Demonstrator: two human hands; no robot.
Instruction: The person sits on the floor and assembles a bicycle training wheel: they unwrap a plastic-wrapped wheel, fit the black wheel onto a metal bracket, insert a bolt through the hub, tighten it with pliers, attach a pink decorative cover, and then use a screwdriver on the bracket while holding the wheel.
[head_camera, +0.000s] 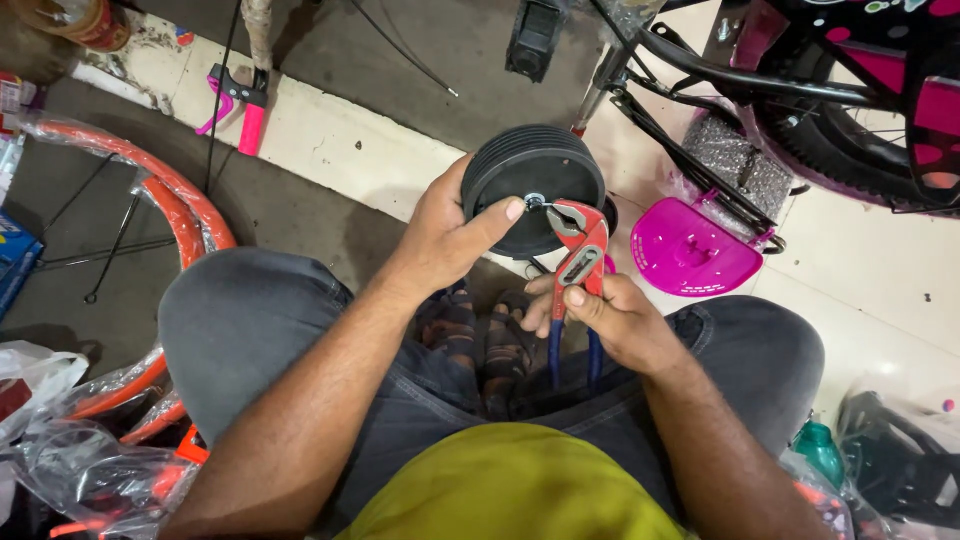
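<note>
Left hand (445, 235) grips black wheel (533, 190) above the knees, thumb by hub nut (535, 201) — right hand (605, 315) clenched on red pliers (575, 265), jaws at that nut. Pink cover (690, 250) lies on floor just right.

Grubby concrete floor (330, 140) is carrying plenty – pink plastic cover (690, 250) lying there; pink brake lever (240, 105); orange tyres (170, 200) sitting alongside.

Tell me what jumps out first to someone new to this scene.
At centre, the left hand steadies a small black wheel while the right hand works red pliers at its hub. A bright pink plastic cover lies on the floor to the right, beside a pink bicycle.
</note>
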